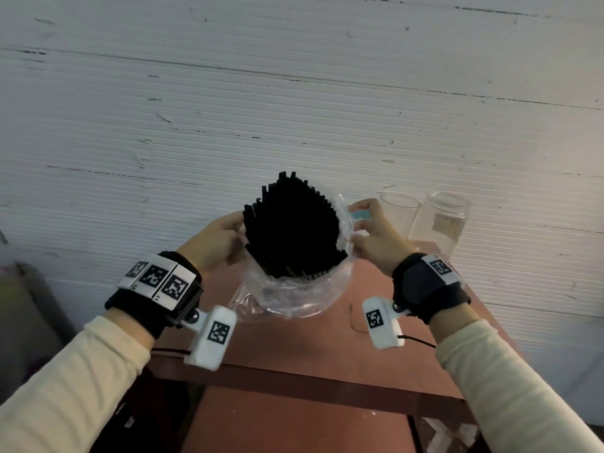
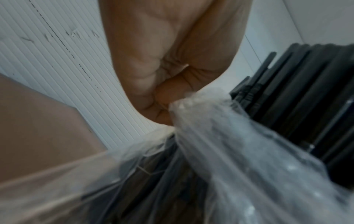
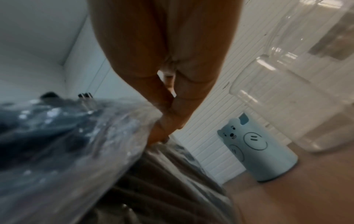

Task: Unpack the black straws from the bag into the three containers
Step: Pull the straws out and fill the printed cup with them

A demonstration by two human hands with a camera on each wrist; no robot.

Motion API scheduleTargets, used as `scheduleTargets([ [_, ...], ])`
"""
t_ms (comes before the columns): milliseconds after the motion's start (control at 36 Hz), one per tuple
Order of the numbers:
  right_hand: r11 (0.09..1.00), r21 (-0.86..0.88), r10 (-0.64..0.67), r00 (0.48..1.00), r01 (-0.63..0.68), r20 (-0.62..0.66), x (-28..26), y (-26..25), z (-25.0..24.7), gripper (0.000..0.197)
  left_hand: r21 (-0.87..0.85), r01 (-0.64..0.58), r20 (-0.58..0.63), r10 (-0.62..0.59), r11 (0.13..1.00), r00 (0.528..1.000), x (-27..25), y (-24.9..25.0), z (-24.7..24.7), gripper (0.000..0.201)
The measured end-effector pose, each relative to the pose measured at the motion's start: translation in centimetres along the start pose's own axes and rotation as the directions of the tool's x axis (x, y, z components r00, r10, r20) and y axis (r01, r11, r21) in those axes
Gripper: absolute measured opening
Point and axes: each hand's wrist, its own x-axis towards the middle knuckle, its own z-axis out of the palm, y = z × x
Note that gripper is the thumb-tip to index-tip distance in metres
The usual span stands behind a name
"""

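Left hand (image 1: 218, 240): fingers curled, pinching the left edge of the crinkled clear plastic bag (image 1: 295, 295). Right hand (image 1: 376, 237): pinching the right edge of the bag mouth, fingers drawn together on the film. Both hold the mouth pulled wide.

Bundle of thin black plastic straws (image 1: 291, 230): stands upright in the bag, tops fanned out above the rolled-down film. Bag sits on the reddish-brown table top (image 1: 294, 348).

Step, as judged: opening the bag, first stage of unpacking. No straw is seen in a container yet.

Next move, as judged: one hand must let go of the film and take a portion of straws while the other steadies the bag; the loose bundle could topple or spill if both release.

Containers, at the right: clear straight-sided glass (image 1: 399, 212), clear screw-neck jar (image 1: 441, 223), pale blue cup with a bear face (image 3: 258, 149).

Visibility:
- Head view: blue cup almost wholly hidden behind the right hand.
- Bag base and lower straws veiled by film.
- Both wrist views blurred; exact finger placement on the film unclear.
- Jar carries a label-like patch, unreadable.
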Motion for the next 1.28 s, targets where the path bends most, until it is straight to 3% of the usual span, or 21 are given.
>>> scheduleTargets([
  [83,1.000,-0.007,-0.006,1.000,0.007,0.027,-0.2,0.1,0.0,0.039,0.054,-0.024,0.049,0.021,0.998,0.999,-0.3,0.4,0.4,0.057],
  [139,1.000,-0.017,-0.003,1.000,0.004,0.024,-0.2,0.1,-0.1,0.031,-0.027,-0.017,0.091,0.019,0.999,0.996,-0.9,0.7,0.9,0.066],
  [194,1.000,-0.003,0.009,0.999,-0.009,0.036,-0.2,-0.2,-0.2,0.022,-0.120,0.017,0.111,-0.003,0.993,0.994,-1.2,0.9,0.7,0.063],
  [250,0.997,0.075,0.034,0.999,-0.036,0.039,-0.2,-0.6,-0.3,0.019,-0.112,0.022,0.148,-0.005,0.993,0.989,-1.4,0.9,0.6,0.045],
  [306,0.998,0.062,-0.013,1.000,0.012,0.022,-0.1,-0.8,-0.4,0.025,0.009,-0.036,0.192,0.033,0.999,0.981,-1.2,0.6,0.5,0.018],
  [361,0.990,-0.103,-0.102,0.995,0.100,-0.008,0.4,-0.6,-0.4,0.027,0.117,-0.096,0.209,0.070,0.988,0.975,-1.1,0.2,0.5,0.036],
  [444,0.966,-0.204,-0.161,0.987,0.159,0.006,1.1,-0.5,-0.1,0.011,0.135,-0.131,0.205,0.102,0.982,0.973,-0.9,-0.1,0.2,0.075],
  [500,0.953,-0.214,-0.211,0.977,0.214,0.036,1.4,-0.8,0.0,0.006,0.163,-0.153,0.200,0.120,0.975,0.973,-0.9,-0.1,0.0,0.076],
  [583,0.925,-0.268,-0.262,0.963,0.269,0.064,2.2,-1.0,-0.1,0.018,0.122,-0.185,0.170,0.163,0.975,0.972,-1.0,-0.1,0.1,0.085],
  [611,0.917,-0.300,-0.255,0.965,0.263,0.066,2.6,-1.0,-0.1,0.022,0.117,-0.204,0.162,0.184,0.972,0.970,-1.0,-0.1,0.2,0.082],
  [694,0.896,-0.399,-0.185,0.981,0.194,0.061,3.8,-0.7,0.2,0.035,0.136,-0.259,0.141,0.240,0.956,0.960,-1.4,-0.1,0.4,0.043],
  [805,0.883,-0.462,-0.061,0.996,0.086,0.068,4.3,0.2,0.4,0.035,0.158,-0.277,0.186,0.247,0.948,0.951,-1.5,-0.1,0.3,0.031],
  [861,0.904,-0.426,-0.034,0.999,0.049,0.042,4.1,0.6,0.4,0.022,0.144,-0.249,0.184,0.222,0.958,0.958,-1.1,-0.4,0.2,0.033],
  [917,0.919,-0.392,-0.045,0.999,0.047,0.014,3.6,0.9,0.4,0.020,0.173,-0.201,0.151,0.175,0.964,0.973,-0.7,-0.6,0.1,0.048],
  [1028,0.917,-0.391,-0.094,0.995,0.080,-0.015,2.8,1.2,-0.2,0.022,0.247,-0.103,0.187,0.057,0.963,0.981,-0.8,-0.2,0.5,0.027],
  [1083,0.920,-0.384,-0.077,0.997,0.074,0.008,2.3,1.1,-0.8,0.026,0.243,-0.089,0.196,0.041,0.966,0.980,-1.2,0.0,0.7,0.044],
  [1194,0.963,-0.263,0.075,0.996,-0.062,0.042,0.2,0.2,-1.7,0.038,0.241,-0.118,0.207,0.068,0.963,0.976,-1.2,-0.2,0.8,0.055],
  [1278,0.960,-0.157,0.246,0.965,-0.230,0.092,-1.5,0.3,-2.5,0.050,0.215,-0.141,0.189,0.101,0.966,0.977,-0.9,-0.5,0.8,0.032],
])
